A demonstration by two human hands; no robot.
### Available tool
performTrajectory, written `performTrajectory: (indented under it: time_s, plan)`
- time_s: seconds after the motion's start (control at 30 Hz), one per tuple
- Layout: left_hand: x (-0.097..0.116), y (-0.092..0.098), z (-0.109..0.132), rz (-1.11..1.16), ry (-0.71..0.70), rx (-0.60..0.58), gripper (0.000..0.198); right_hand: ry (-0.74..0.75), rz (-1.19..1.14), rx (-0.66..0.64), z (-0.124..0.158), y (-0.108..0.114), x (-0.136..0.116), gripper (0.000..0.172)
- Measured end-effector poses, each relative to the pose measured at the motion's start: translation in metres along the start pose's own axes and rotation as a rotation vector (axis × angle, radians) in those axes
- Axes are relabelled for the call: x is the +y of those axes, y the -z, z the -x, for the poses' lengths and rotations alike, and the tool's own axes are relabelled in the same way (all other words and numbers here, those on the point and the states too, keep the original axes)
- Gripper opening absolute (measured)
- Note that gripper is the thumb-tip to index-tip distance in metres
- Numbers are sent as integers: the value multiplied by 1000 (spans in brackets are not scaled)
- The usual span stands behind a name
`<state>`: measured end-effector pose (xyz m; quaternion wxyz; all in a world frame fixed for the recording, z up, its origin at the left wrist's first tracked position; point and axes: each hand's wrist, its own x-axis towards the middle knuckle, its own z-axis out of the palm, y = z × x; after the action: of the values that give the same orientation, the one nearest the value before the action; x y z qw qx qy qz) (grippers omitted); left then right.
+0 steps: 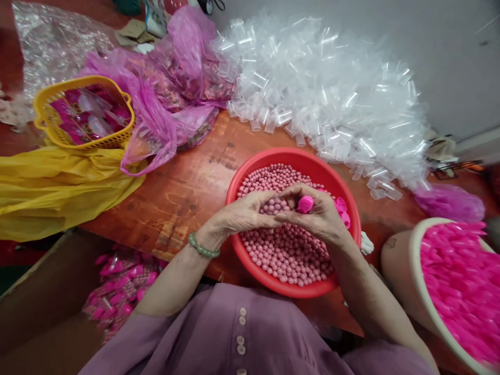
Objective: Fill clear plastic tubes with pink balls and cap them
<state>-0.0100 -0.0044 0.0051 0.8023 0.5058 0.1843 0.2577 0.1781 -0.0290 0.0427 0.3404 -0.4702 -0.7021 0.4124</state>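
We hold a bright pink plastic cap (305,204) in our right hand (325,214), over the round red plastic basin (332,179) of small round pink beads (287,255); whether our left hand (248,212) grips anything we cannot tell. Pink-capped, bead-filled clear packs (123,286) at lower left look done — the big heap of clear plastic tubes (324,88) seemingly remains.

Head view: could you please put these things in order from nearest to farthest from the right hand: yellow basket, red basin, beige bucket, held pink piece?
1. Pink piece: held in the right hand.
2. Red basin: around and below the hand.
3. Beige bucket: to the right, beyond the basin.
4. Yellow basket: far to the left.
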Motion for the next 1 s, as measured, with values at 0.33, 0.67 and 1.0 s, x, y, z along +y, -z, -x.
performTrajectory:
  time_s: [0.33,0.67,1.0]
  plan:
    - [4,-3,0,-91,38,15,27,-28,-27,-212,-6,8,0,34]
    - [1,-2,0,-57,36,43,27,33,-33,-106,1,14,7,29]
    - [3,-4,-1,-63,58,20,26,-32,6,-263,-1,11,-4,28]
